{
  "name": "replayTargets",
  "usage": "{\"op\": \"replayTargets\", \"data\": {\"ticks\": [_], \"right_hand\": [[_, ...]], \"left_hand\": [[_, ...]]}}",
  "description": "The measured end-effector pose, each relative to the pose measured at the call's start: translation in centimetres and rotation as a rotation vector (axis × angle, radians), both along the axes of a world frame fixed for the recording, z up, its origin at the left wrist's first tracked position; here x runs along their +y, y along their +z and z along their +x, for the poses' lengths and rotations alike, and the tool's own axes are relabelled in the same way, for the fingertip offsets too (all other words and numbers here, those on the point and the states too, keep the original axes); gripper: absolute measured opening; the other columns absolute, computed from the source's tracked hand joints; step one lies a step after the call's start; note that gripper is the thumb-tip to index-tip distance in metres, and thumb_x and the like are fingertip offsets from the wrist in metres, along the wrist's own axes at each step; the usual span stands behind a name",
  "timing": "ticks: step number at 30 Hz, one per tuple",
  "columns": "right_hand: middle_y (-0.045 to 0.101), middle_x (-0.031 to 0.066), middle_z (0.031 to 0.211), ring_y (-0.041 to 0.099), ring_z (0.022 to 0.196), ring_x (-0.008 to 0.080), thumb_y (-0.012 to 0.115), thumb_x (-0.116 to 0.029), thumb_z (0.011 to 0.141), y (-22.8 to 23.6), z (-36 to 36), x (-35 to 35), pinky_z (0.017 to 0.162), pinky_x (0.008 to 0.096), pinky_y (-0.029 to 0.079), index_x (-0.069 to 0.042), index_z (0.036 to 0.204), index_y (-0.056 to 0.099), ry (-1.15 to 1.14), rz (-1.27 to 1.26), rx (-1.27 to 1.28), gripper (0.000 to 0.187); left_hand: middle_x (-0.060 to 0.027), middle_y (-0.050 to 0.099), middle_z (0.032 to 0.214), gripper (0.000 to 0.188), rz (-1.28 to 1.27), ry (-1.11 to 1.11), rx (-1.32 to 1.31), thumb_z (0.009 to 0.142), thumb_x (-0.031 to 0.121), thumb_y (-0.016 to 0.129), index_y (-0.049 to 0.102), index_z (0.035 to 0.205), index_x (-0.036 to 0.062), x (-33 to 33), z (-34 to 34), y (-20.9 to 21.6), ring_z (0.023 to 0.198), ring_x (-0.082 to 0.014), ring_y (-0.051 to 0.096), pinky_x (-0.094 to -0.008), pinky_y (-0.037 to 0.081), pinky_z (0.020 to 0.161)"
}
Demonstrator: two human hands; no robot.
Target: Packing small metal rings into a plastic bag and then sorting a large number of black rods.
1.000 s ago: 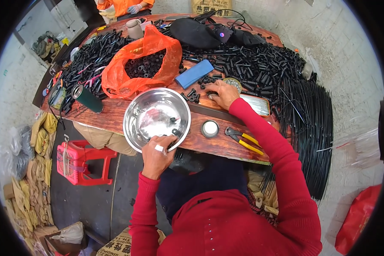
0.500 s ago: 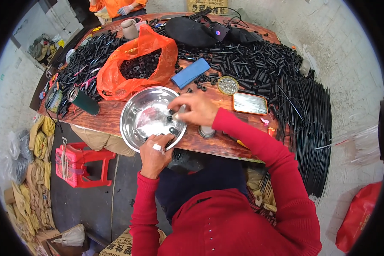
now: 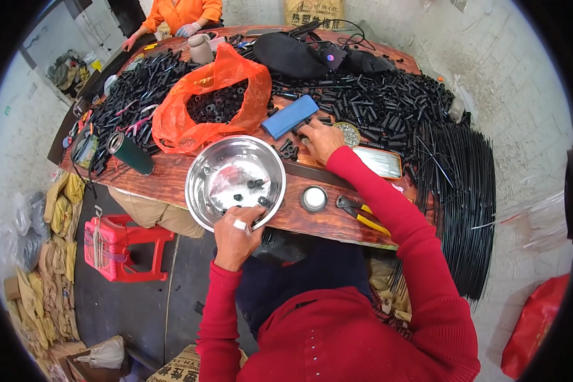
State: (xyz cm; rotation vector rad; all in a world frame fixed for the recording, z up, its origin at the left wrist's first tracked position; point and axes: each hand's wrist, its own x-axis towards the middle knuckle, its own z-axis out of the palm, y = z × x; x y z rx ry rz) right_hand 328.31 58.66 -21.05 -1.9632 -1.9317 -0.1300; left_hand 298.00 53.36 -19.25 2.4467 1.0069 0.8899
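Left hand (image 3: 237,234) grips round silver metal bowl (image 3: 199,175); right hand (image 3: 322,141), grip unclear, seems gathering small black plastic pieces (image 3: 289,150) farther right; next needs careful pinching.

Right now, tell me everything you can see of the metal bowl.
The metal bowl is round, wide and silvery, shiny like polished steel, with a narrow rim and a smooth inner wall that catches bright reflections. It sits with its opening up at the near edge of the wooden table. A few small black pieces lie inside. The left hand lies over its near right rim, fingers reaching inside.
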Motion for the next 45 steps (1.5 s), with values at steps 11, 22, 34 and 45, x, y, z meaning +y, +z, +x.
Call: {"op": "replayTargets", "data": {"ticks": [11, 22, 34, 45], "right_hand": [[0.069, 0.0124, 0.092, 0.067, 0.080, 0.0265, 0.067, -0.018, 0.082, 3.4, -1.9, 0.1, 0.075, 0.0356, 0.052, -0.006, 0.099, 0.069, 0.084, 0.016, 0.437, 0.021], [0.069, 0.0133, 0.091, 0.067, 0.084, 0.0271, 0.064, -0.017, 0.083, 2.8, 1.7, 0.0, 0.075, 0.0369, 0.051, -0.008, 0.099, 0.071, -0.038, 0.066, 0.409, 0.020], [0.068, 0.0116, 0.100, 0.065, 0.087, 0.0193, 0.056, -0.006, 0.083, 6.6, -2.2, -4.9, 0.078, 0.0324, 0.052, -0.001, 0.105, 0.067, 0.387, -0.187, 0.559, 0.026], [0.067, 0.0107, 0.091, 0.065, 0.085, 0.0311, 0.065, -0.016, 0.079, 6.6, -11.3, -15.3, 0.073, 0.0418, 0.052, -0.009, 0.095, 0.067, 0.923, -0.722, 0.094, 0.018]], "left_hand": [[-0.0049, 0.069, 0.076, 0.023, 0.055, 0.025, 0.008, 0.068, 0.009, 0.075, 0.073, 0.090, 0.0132, 0.8, 0.6, -0.4, 0.071, -0.0246, 0.063, -0.0352, 0.051, 0.063], [-0.0062, 0.069, 0.078, 0.020, 0.051, 0.016, -0.025, 0.070, 0.010, 0.075, 0.073, 0.090, 0.0127, -0.4, 0.1, -0.5, 0.072, -0.0255, 0.064, -0.0350, 0.051, 0.063], [-0.0100, 0.066, 0.107, 0.048, 0.208, -0.073, 0.032, 0.067, 0.012, 0.078, 0.065, 0.113, 0.0105, 0.9, -0.8, 0.1, 0.095, -0.0311, 0.063, -0.0391, 0.052, 0.079], [-0.0127, 0.062, 0.110, 0.038, -0.136, 0.259, 0.266, 0.078, 0.018, 0.070, 0.062, 0.115, 0.0113, -12.8, -17.0, -13.8, 0.105, -0.0337, 0.057, -0.0446, 0.047, 0.092]]}}
